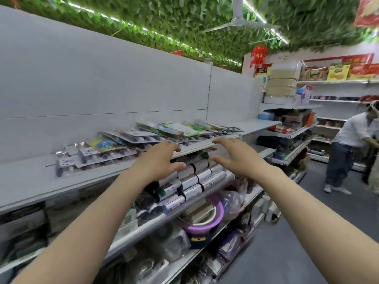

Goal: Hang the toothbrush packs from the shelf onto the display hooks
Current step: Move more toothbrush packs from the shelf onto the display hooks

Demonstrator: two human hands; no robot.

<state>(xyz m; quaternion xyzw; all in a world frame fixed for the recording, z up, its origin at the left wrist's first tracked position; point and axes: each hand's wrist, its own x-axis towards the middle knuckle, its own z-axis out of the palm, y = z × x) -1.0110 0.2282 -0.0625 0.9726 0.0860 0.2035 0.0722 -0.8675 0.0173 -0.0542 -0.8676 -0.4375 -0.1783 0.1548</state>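
Head view: toothbrush packs (131, 146) just beyond both empty hands.

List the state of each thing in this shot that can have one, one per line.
left hand: open, fingers spread, holding nothing, by the shelf edge.
right hand: open, fingers spread, holding nothing.
toothbrush packs: lying flat and overlapping in a row on the top shelf, none hung.
rolls: stacked on their sides on the shelf below.
purple basin: tilted on a lower shelf.
ceiling light strips: lit.
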